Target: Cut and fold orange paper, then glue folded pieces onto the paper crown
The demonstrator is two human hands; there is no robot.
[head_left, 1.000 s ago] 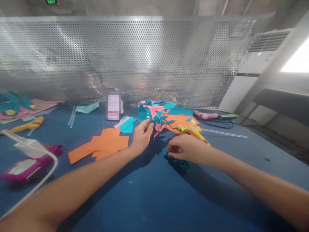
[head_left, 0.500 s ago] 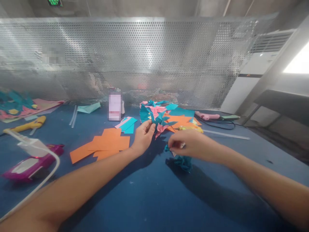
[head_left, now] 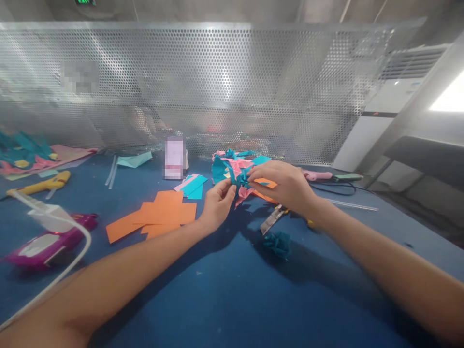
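The person's left hand (head_left: 218,205) is closed in a pinch, thumb and bent fingers gripping a teal-and-pink paper flower piece (head_left: 239,166) by its near, left side. The piece is held up to the right of the stack of orange sheets (head_left: 159,212), a little farther off than the stack. Its full long axis cannot be told — the other hand covers its right part — but what shows runs from a broad teal flank, on the side toward the orange stack, out to teal petals that point away from the stack. One pink petal at its bottom points downward.

The right hand (head_left: 284,183) is over the side of the piece farthest from the orange stack, fingers half bent and tips at the teal folds; whether they pinch anything cannot be told.

Well to the right of the orange stack, and slightly nearer the person, a crumpled teal paper bundle (head_left: 278,245) lies on the blue table (head_left: 203,299). A silvery object (head_left: 271,220), too blurred to name, lies also to the stack's right, about level with it. Blue and pink slips (head_left: 194,187) lie just beyond the stack's right end, and a magenta device (head_left: 50,244) lies to its left
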